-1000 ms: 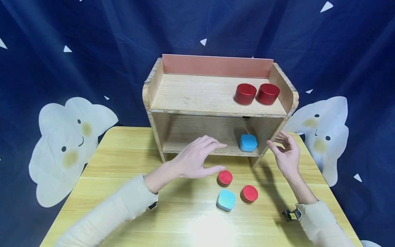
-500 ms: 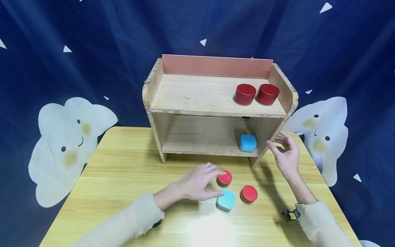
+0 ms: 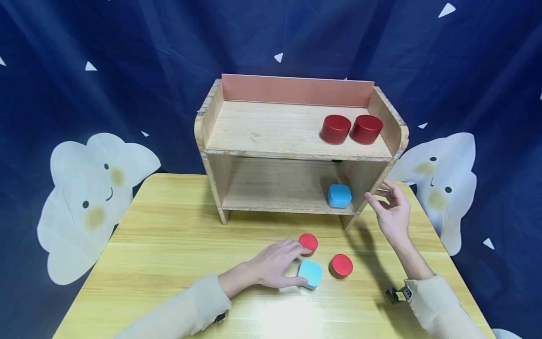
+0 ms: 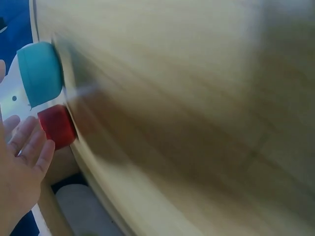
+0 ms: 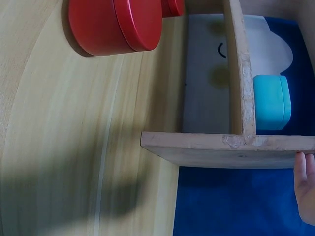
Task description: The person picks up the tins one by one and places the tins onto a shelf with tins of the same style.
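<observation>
My left hand [image 3: 277, 264] reaches over the table at a light blue square tin with rounded corners [image 3: 311, 273]. Its thumb is at the tin's near left corner and its fingertips are near a small red round tin [image 3: 308, 242] behind. In the left wrist view, the fingers are spread and relaxed beside the blue tin [image 4: 40, 73] and red tin [image 4: 58, 127], not closed round either. My right hand [image 3: 391, 212] stays at the outer right side of a wooden shelf [image 3: 275, 181]; its fingertips touch the side panel [image 5: 221, 142] in the right wrist view.
Another red round tin [image 3: 340, 266] lies right of the light blue one. Two red tins, left [image 3: 336, 129] and right [image 3: 366, 129], stand on the shelf's upper board. A blue square tin [image 3: 339, 196] sits on the lower board at right. A dark blue curtain [image 3: 178, 94] hangs behind.
My left hand has come down from in front of the lower shelf to the light blue tin, moving nearer and slightly right. The right hand and the tins have stayed put.
</observation>
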`<act>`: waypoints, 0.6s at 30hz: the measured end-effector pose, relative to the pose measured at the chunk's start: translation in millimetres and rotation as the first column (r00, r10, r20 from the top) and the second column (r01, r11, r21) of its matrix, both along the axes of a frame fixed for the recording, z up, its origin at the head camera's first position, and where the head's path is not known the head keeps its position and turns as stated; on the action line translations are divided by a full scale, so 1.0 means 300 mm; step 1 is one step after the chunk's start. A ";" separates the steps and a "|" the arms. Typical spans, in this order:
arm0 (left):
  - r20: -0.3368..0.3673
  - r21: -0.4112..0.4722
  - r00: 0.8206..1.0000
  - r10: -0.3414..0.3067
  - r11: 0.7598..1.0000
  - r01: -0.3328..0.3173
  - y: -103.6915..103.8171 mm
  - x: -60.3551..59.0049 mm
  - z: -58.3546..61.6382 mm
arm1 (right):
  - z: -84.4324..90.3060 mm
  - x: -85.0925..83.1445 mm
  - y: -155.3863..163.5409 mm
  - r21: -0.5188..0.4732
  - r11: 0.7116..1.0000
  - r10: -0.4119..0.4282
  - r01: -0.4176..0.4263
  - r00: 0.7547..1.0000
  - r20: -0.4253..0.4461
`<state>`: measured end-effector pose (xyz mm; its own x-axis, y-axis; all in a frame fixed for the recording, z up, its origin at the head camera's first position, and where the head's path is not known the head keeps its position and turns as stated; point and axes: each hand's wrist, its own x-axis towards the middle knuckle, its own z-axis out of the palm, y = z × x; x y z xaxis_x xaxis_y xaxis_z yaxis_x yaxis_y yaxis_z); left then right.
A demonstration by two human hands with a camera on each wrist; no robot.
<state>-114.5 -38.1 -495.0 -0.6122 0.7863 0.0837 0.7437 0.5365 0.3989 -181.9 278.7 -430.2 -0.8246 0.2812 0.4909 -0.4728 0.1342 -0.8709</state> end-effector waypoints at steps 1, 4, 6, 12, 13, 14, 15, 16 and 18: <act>-0.002 -0.004 1.000 -0.005 1.000 0.005 0.003 0.001 -0.004 | 0.000 0.000 0.000 0.000 1.000 -0.001 0.001 1.000 0.000; -0.021 -0.010 1.000 -0.022 1.000 0.022 0.012 0.006 -0.018 | 0.001 0.002 0.000 -0.002 1.000 -0.002 0.002 1.000 0.002; -0.028 -0.007 0.999 -0.029 1.000 0.028 0.016 0.010 -0.025 | 0.001 0.003 0.000 0.000 1.000 -0.004 0.004 1.000 0.004; -0.021 0.014 0.999 -0.024 1.000 0.024 0.018 0.020 -0.043 | 0.000 0.002 0.000 0.005 1.000 -0.003 0.003 1.000 0.003; -0.018 0.015 1.000 -0.022 1.000 0.022 0.018 0.021 -0.046 | 0.000 0.001 0.000 0.005 1.000 -0.003 0.003 1.000 0.001; -0.018 0.015 1.000 -0.021 1.000 0.021 0.017 0.022 -0.049 | 0.000 0.001 0.000 0.005 1.000 -0.002 0.002 1.000 0.000; -0.017 0.014 1.000 -0.021 1.000 0.021 0.017 0.023 -0.051 | 0.000 0.001 0.000 0.006 1.000 -0.001 0.001 1.000 -0.003; -0.016 0.011 1.000 -0.021 1.000 0.021 0.016 0.024 -0.053 | 0.001 0.001 0.000 0.007 1.000 0.000 0.000 1.000 -0.006; -0.013 0.006 1.000 -0.019 1.000 0.019 0.015 0.026 -0.059 | 0.002 0.001 0.000 0.007 1.000 0.006 -0.006 1.000 -0.013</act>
<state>-106.8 -33.7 -512.8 -0.5961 0.7970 0.0968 0.7588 0.5199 0.3924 -181.5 278.6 -429.7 -0.8199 0.2730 0.5033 -0.4846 0.1372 -0.8639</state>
